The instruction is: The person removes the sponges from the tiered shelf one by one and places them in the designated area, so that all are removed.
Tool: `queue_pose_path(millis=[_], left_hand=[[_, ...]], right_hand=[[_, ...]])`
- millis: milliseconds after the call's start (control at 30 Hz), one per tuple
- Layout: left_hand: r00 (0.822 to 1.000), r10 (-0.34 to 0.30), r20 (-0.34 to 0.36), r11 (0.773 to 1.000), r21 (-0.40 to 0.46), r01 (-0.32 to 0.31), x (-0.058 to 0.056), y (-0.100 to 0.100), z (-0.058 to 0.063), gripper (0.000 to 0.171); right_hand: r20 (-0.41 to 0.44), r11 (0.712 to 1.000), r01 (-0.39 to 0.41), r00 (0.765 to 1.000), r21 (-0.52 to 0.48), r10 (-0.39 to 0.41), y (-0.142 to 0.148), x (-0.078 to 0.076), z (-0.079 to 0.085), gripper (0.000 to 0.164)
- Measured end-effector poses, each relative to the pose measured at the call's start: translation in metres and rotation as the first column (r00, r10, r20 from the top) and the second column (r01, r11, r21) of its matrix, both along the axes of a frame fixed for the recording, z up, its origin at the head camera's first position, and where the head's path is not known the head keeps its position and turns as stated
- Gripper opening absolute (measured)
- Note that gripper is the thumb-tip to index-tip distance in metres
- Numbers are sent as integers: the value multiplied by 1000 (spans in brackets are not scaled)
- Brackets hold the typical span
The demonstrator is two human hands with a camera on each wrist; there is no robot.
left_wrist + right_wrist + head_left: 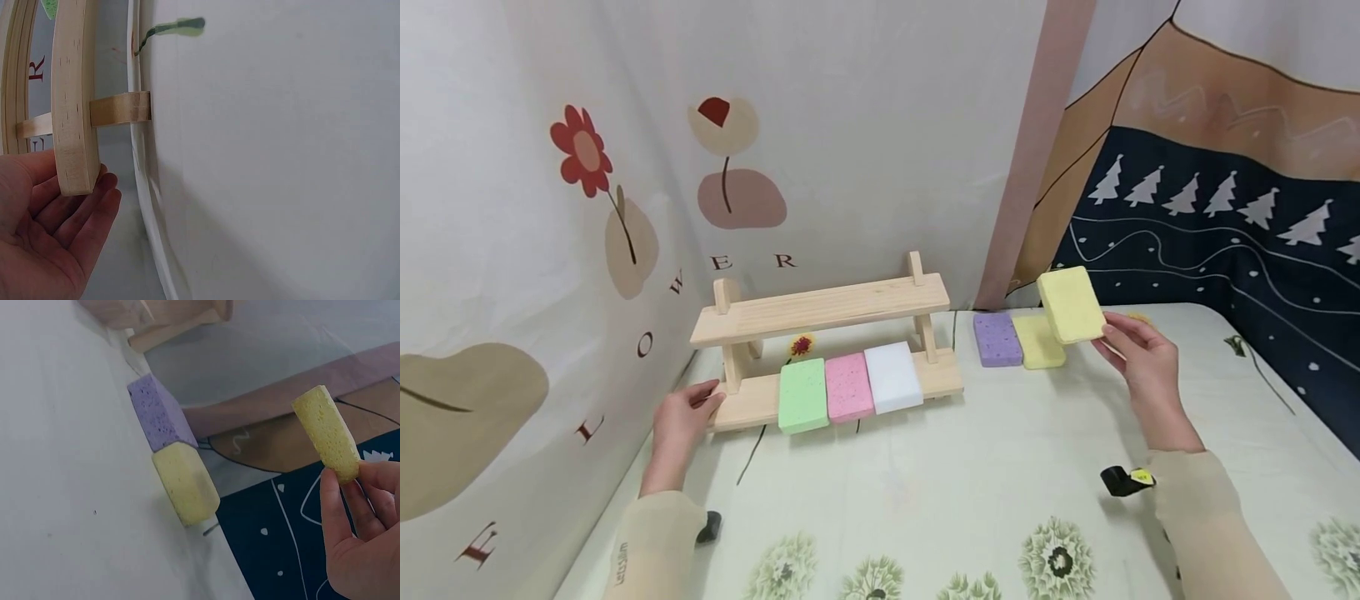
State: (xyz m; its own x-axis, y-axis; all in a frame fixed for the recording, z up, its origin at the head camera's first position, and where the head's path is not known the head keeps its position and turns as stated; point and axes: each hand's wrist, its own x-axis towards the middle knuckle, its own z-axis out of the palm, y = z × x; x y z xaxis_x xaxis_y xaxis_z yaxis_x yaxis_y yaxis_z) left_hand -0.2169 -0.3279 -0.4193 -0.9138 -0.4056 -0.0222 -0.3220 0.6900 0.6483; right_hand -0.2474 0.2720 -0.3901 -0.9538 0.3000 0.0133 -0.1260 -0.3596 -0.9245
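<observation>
- Right hand (1144,357): narrow pinch, thumb and fingers on the lower end of a yellow sponge (1070,304), raised off the cloth.
- Lower and left of that hand: second yellow sponge (1035,348) on the cloth, touching the purple sponge (997,340) farther left.
- Left hand (679,422): fingers curled round the left end of the wooden rack's (827,307) lower board.
- Rightward of it, along that board: green sponge (803,396), pink sponge (850,387), white sponge (893,377), side by side.
- Pale cloth (955,475) spreads between the hands.
</observation>
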Motion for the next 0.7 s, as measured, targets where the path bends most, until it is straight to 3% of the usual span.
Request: queue_pose_path(millis=[300, 700], left_hand=[[1000, -1, -4, 1000, -12, 1, -1, 0, -2, 43], [1000, -2, 4, 1000, 1, 2, -1, 0, -2, 43]], right_hand=[[75, 998, 54, 996, -33, -51, 15, -7, -10, 28], [204, 993, 104, 975, -49, -92, 26, -14, -25, 24]])
